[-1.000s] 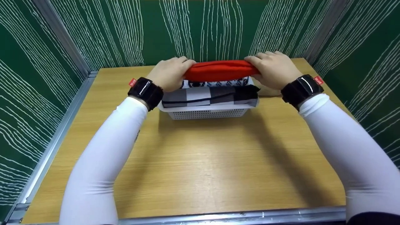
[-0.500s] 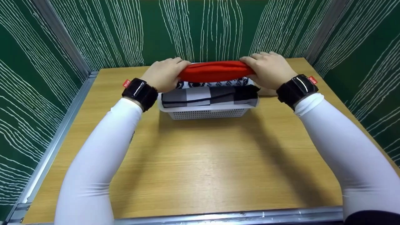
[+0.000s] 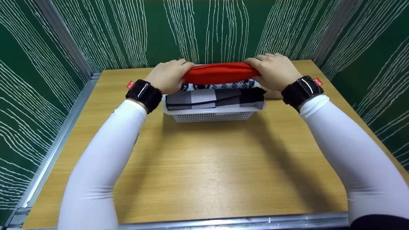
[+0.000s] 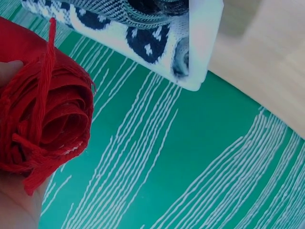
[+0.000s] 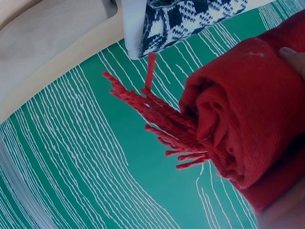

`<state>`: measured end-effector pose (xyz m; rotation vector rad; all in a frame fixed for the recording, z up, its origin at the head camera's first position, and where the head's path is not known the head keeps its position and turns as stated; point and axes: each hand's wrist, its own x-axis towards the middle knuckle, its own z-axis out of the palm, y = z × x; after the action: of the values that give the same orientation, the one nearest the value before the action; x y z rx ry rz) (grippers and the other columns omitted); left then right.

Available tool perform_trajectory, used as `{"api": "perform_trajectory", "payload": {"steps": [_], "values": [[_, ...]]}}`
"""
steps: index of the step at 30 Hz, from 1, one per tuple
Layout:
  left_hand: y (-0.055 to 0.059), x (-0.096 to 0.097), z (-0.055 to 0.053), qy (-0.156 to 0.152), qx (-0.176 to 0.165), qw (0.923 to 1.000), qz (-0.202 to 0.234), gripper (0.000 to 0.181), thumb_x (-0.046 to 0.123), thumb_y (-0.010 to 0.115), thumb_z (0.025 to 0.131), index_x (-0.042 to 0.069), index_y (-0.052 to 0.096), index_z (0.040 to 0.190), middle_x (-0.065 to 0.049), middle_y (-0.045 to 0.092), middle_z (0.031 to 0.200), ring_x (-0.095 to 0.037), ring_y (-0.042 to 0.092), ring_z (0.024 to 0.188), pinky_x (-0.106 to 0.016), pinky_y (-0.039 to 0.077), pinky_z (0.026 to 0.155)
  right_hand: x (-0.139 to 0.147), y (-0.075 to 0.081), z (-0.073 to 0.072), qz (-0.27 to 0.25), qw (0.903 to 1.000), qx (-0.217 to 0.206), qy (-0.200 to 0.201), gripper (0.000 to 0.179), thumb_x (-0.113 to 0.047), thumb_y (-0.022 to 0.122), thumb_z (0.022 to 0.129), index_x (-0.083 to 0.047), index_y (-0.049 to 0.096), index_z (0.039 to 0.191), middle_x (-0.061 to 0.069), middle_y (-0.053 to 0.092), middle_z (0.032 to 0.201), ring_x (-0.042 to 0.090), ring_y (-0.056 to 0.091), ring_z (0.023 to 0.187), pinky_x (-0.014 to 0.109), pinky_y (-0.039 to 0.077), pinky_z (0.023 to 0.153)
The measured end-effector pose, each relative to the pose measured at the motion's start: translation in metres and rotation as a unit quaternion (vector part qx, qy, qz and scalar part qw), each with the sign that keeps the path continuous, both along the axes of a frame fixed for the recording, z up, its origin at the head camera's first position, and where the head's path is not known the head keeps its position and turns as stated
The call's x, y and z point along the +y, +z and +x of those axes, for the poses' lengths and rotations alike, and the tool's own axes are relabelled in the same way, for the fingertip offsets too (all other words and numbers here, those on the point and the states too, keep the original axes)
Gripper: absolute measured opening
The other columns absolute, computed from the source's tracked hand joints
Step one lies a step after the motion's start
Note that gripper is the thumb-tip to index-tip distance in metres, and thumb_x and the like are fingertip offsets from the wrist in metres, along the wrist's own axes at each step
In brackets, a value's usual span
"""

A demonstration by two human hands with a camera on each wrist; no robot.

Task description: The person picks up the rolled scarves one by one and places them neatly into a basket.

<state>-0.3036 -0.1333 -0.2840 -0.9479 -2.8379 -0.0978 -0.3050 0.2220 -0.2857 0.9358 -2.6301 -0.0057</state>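
A red scarf (image 3: pixel 220 73), rolled up with fringed ends, is held level between both hands above the back part of a white plastic basket (image 3: pixel 212 117). My left hand (image 3: pixel 169 75) grips its left end; the spiral of layers shows in the left wrist view on the scarf roll (image 4: pixel 62 114). At the other end my right hand (image 3: pixel 274 70) grips it, with loose tassels (image 5: pixel 167 114) hanging out in the right wrist view. Inside the basket lie a grey, white and black checked cloth roll (image 3: pixel 203 99) in front and a black-and-white knitted piece (image 3: pixel 233 84) behind it.
A beige cloth item (image 3: pixel 273 94) lies on the wooden table (image 3: pixel 211 166) just right of the basket, partly hidden by the right hand. Green panels (image 3: pixel 159 32) with white streaks stand at the back and both sides. A metal rail (image 3: pixel 223 222) runs along the front edge.
Both hands have shifted slightly left with the red scarf over the basket, mostly in the first half second. Since then they are nearly still.
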Motion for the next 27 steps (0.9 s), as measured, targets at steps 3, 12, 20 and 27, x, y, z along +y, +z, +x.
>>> {"api": "perform_trajectory", "payload": {"steps": [3, 12, 20, 27], "values": [[0.0, 0.0, -0.002, 0.003, -0.002, 1.0, 0.001, 0.05, 0.007, 0.061, 0.107, 0.014, 0.056, 0.156, -0.016, 0.067, 0.138, -0.036, 0.069, 0.122, -0.055, 0.059, 0.107, -0.002, 0.001, -0.002, 0.002, 1.0, -0.003, -0.006, 0.048, -0.009, 0.075, 0.098, -0.002, 0.063, 0.144, 0.027, 0.074, 0.12, 0.048, 0.072, 0.11, 0.064, 0.057, 0.102], [-0.003, -0.002, -0.013, 0.013, -0.015, 0.9998, 0.002, 0.052, 0.006, 0.06, 0.106, 0.015, 0.055, 0.157, -0.015, 0.067, 0.14, -0.036, 0.068, 0.123, -0.055, 0.058, 0.108, -0.005, -0.001, -0.013, 0.002, 0.9997, -0.017, -0.02, 0.049, -0.009, 0.076, 0.098, -0.003, 0.064, 0.145, 0.027, 0.074, 0.125, 0.047, 0.071, 0.112, 0.064, 0.057, 0.101], [-0.005, -0.002, -0.022, 0.028, -0.031, 0.9991, -0.001, 0.056, 0.004, 0.058, 0.105, 0.016, 0.053, 0.159, -0.015, 0.064, 0.145, -0.036, 0.065, 0.127, -0.056, 0.055, 0.111, -0.01, -0.004, -0.025, -0.001, 0.9989, -0.036, -0.031, 0.048, -0.01, 0.076, 0.098, -0.004, 0.065, 0.144, 0.026, 0.074, 0.12, 0.046, 0.072, 0.107, 0.064, 0.059, 0.098], [-0.007, 0.001, -0.03, 0.036, -0.038, 0.9986, 0.002, 0.057, 0.002, 0.058, 0.104, 0.016, 0.053, 0.159, -0.014, 0.065, 0.145, -0.036, 0.065, 0.129, -0.056, 0.054, 0.112, -0.01, -0.011, -0.035, -0.007, 0.9983, -0.046, -0.035, 0.049, -0.01, 0.077, 0.097, -0.004, 0.065, 0.144, 0.026, 0.075, 0.117, 0.047, 0.073, 0.105, 0.064, 0.059, 0.097]]}}
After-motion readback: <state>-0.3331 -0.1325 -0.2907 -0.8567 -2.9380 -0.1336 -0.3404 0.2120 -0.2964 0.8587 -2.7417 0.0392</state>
